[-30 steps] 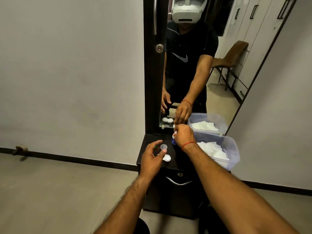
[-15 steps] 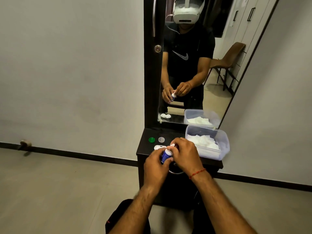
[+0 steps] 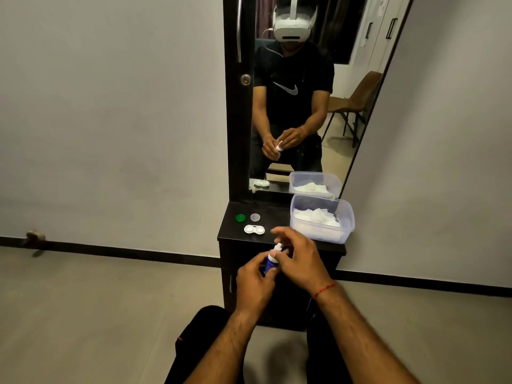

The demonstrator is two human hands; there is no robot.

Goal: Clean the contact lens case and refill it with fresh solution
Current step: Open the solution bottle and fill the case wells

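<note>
My left fingers (image 3: 259,266) curled round the blue solution bottle (image 3: 269,264), right fingers (image 3: 288,239) spread at its white cap (image 3: 278,247) — pinching or not, unclear — with the lens case (image 3: 254,230) open on the cabinet (image 3: 277,214) beyond; keeping the bottle upright seemed wisest.

Left hand (image 3: 253,281) grips blue bottle (image 3: 270,264); right hand (image 3: 300,261) pinches its top. Lens case (image 3: 254,230), green cap (image 3: 240,217), clear cap (image 3: 255,217) on cabinet (image 3: 277,217).
</note>
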